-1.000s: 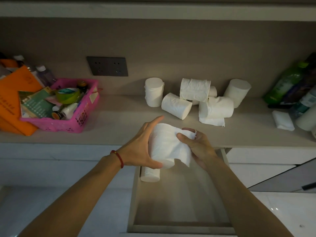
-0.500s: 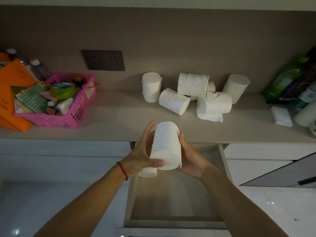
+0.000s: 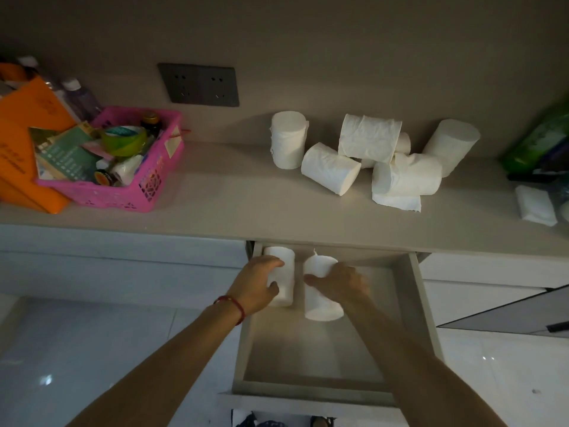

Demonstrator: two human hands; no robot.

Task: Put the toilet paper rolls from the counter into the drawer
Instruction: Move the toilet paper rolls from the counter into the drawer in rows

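Observation:
The drawer stands pulled out below the counter. Two white toilet paper rolls lie side by side at its back left. My left hand grips the left roll. My right hand lies over the right roll, fingers wrapped on it. Several more white rolls sit on the counter near the wall: one upright, one on its side, one stacked on top, one with a loose sheet, one leaning at the right.
A pink basket full of small items sits at the counter's left, beside an orange folder. A green bottle and a folded white tissue pack are at the right. A dark wall socket is above.
Both hands carried the roll from above the counter edge down into the drawer and laid it next to the roll lying there. My left hand shifted onto that other roll.

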